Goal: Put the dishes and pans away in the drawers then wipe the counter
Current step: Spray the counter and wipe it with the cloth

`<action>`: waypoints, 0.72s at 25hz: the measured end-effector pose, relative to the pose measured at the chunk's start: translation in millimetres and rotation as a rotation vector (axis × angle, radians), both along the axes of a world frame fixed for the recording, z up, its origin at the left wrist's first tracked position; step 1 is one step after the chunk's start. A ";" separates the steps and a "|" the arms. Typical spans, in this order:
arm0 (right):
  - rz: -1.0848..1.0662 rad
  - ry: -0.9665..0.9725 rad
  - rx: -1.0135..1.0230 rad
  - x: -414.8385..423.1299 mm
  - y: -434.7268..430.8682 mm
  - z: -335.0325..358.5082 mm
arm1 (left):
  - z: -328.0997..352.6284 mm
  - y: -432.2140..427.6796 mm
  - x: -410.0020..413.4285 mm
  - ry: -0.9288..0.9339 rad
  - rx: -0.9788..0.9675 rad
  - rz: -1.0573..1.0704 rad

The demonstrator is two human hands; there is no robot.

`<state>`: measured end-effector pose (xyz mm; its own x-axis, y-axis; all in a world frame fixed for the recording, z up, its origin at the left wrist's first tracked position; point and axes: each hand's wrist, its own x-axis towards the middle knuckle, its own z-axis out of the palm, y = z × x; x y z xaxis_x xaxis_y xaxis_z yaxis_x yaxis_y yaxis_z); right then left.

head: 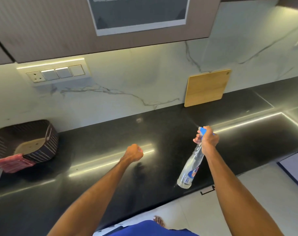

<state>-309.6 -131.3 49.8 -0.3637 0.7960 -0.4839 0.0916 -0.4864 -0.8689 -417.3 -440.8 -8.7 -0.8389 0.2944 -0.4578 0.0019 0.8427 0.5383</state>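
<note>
A glossy black counter [110, 137] runs across the view under a marble backsplash. My right hand [208, 138] grips the blue trigger head of a clear spray bottle [189, 167], which hangs tilted over the counter's right half, nozzle toward the wall. My left hand [134, 152] is a closed fist held above the counter's middle, with nothing in it. A pink striped cloth [12, 165] lies at the left, tucked under a basket.
A dark striped basket [36, 142] stands at the counter's left end. A wooden cutting board [206, 87] leans against the backsplash at the right. A switch panel [56, 74] sits on the wall. A drawer handle [207, 190] shows below the counter edge.
</note>
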 end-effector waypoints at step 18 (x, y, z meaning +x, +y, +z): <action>0.715 0.102 0.163 135.8 -195.6 -48.0 | -25.1 -144.5 75.3 0.007 -0.067 0.262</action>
